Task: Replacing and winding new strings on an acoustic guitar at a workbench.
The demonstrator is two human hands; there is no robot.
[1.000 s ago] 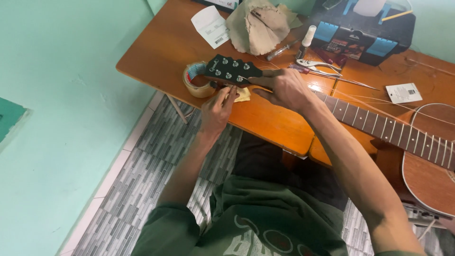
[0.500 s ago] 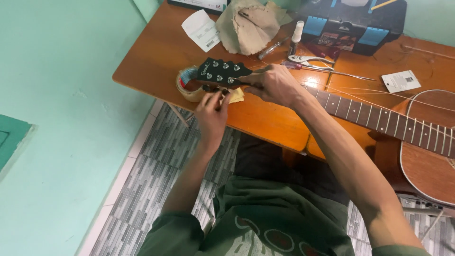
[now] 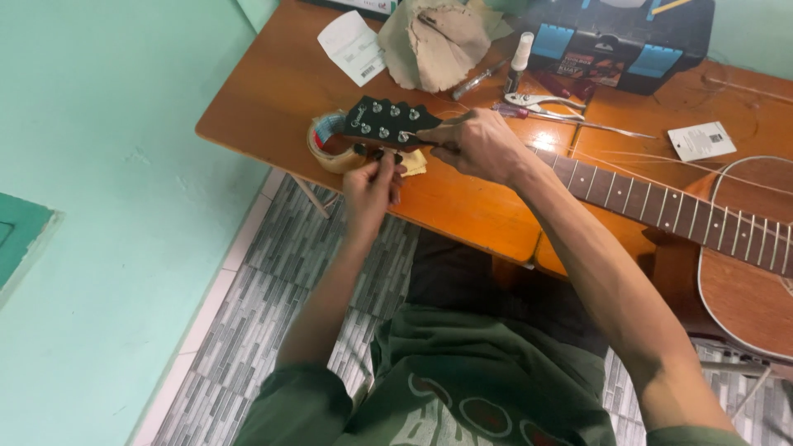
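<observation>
A guitar (image 3: 661,206) is laid across the wooden table (image 3: 273,91), its body at about 3 o'clock of the view and its dark headstock (image 3: 384,122) near the centre top, resting on a roll of tape (image 3: 326,144). The left hand (image 3: 372,183) is placed under the near edge of the headstock, at its 6 o'clock, and its fingertips are pinched on a tuning peg (image 3: 382,154); the exact closure is partly hidden. The right hand (image 3: 479,144) is closed around the top of the neck (image 3: 644,202), at 3 o'clock of the headstock, and a thin string seems to be kept under its fingers, though this cannot be told for sure. The guitar is judged to be stiff, rather light and hollow, so it is best held at the neck, not by the body edge. The peg is small and smooth and must be turned with fingertips only. Loose strings (image 3: 727,177) are thin and springy and can slip easily. Pliers (image 3: 541,103), a small bottle (image 3: 519,62), a rag (image 3: 438,45) and a toolbox (image 3: 615,41) are lying at 12 o'clock.
</observation>
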